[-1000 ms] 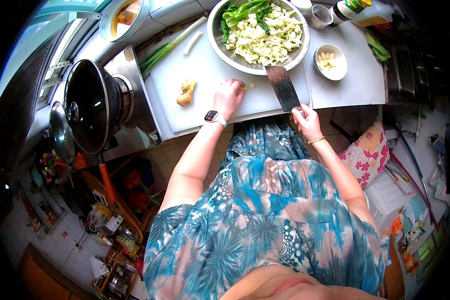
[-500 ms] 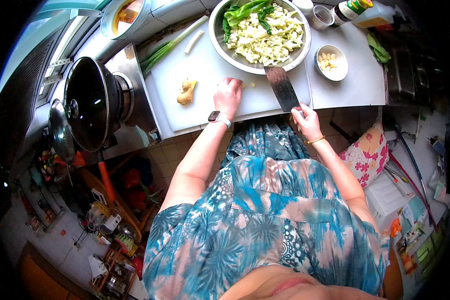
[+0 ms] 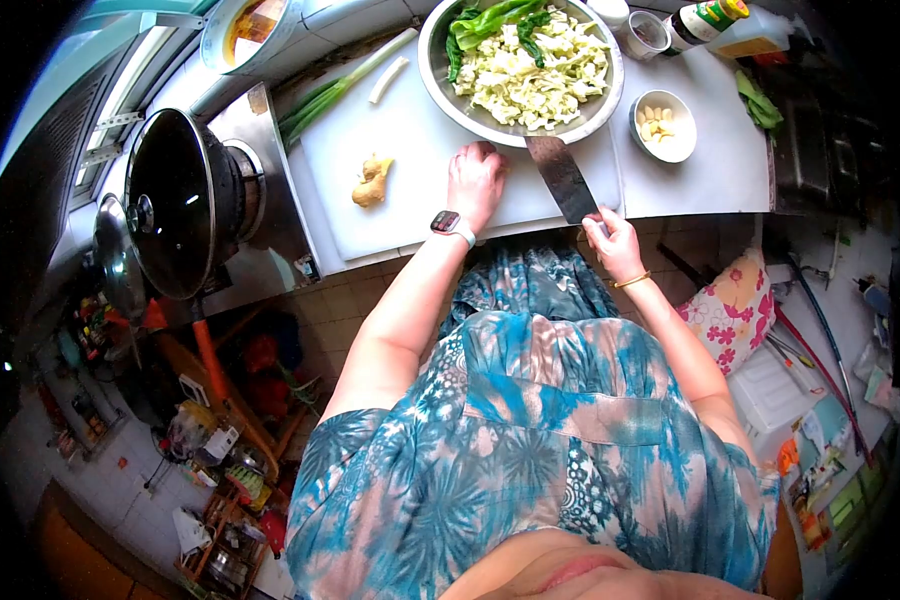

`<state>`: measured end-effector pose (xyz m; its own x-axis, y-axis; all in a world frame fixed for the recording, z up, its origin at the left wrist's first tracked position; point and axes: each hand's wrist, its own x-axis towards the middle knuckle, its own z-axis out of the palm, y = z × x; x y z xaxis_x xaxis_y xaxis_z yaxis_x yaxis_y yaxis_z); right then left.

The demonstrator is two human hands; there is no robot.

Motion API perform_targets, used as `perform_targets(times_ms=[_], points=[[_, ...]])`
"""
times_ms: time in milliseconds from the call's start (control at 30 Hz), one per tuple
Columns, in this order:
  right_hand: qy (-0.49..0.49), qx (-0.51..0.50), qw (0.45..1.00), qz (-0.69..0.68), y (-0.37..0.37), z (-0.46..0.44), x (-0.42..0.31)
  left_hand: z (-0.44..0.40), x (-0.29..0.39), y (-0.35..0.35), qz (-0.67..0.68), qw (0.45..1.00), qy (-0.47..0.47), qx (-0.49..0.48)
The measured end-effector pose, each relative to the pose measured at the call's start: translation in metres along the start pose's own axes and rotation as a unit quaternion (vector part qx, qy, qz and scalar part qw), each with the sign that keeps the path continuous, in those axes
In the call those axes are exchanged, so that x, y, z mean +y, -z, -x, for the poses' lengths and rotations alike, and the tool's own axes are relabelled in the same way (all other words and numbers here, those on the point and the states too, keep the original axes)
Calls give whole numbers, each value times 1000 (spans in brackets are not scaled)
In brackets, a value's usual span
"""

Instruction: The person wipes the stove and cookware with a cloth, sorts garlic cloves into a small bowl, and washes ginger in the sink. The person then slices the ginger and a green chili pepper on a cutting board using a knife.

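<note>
My right hand (image 3: 615, 243) is closed round the handle of a dark cleaver (image 3: 562, 180), its blade reaching to the rim of a metal bowl (image 3: 432, 98). Chopped cabbage (image 3: 535, 85) and green leaves (image 3: 490, 27) lie in that bowl. On the white cutting board (image 3: 395, 228), my left hand (image 3: 476, 182) has its fingers curled together; what they hold, if anything, is hidden. A piece of ginger (image 3: 372, 181) rests on the board to the left of this hand.
Green onion (image 3: 335, 95) and a short white stalk (image 3: 388, 80) lie at the board's upper left. A small bowl (image 3: 662, 148) of peeled garlic stands right. A lidded wok (image 3: 175, 205) is at left, a sauce bottle (image 3: 698, 25) at upper right.
My left hand has moved a little to the right and covers the place where small yellow pieces lay. My right hand and the cleaver have barely moved.
</note>
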<state>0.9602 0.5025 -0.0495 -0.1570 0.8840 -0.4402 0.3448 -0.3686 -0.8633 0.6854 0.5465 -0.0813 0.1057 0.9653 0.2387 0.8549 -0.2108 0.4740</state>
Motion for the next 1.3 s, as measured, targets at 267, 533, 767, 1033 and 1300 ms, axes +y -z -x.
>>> perform_targets(times_ms=[267,533,767,1033,1300], points=[[17,-1,1000,-21,-3,3,0,1,-26,11,48,994,75,56],[11,-16,1000,-5,-3,4,-1,7,-35,18,37,994,90,41],[1,-13,1000,5,-3,5,-6,13,-33,19,42,982,169,70],[6,-19,1000,-16,-8,4,-3,9,-25,25,-4,997,71,10],[3,-15,1000,-2,-8,5,-5,19,-23,22,24,998,51,2]])
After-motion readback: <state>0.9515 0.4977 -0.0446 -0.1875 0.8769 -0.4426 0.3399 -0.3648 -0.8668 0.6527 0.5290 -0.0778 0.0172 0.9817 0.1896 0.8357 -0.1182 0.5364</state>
